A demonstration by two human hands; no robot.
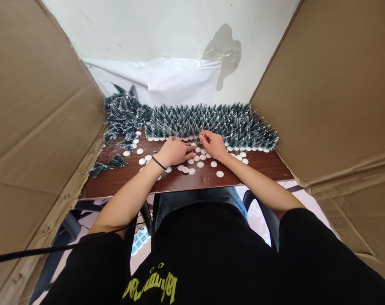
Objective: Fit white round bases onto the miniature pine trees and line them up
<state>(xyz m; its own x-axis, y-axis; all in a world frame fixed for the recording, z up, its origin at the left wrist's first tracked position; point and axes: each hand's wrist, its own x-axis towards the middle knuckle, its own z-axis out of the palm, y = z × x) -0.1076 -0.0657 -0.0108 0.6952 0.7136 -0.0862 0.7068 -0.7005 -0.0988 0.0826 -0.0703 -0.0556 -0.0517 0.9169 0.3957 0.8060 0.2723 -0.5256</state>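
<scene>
Brown tabletop [205, 182] shows along its front edge; left hand [175, 151] spread over white discs [200, 164]; right hand [214, 145], grip unclear.

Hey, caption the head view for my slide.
Left hand and right hand among white discs, before rows of frosted miniature trees.

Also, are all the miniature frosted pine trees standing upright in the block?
No, a heap of miniature frosted pine trees lies jumbled to the left of the upright block.

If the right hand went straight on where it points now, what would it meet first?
Probably the upright miniature trees, at their near edge just beyond the right hand; depth is unclear.
</scene>
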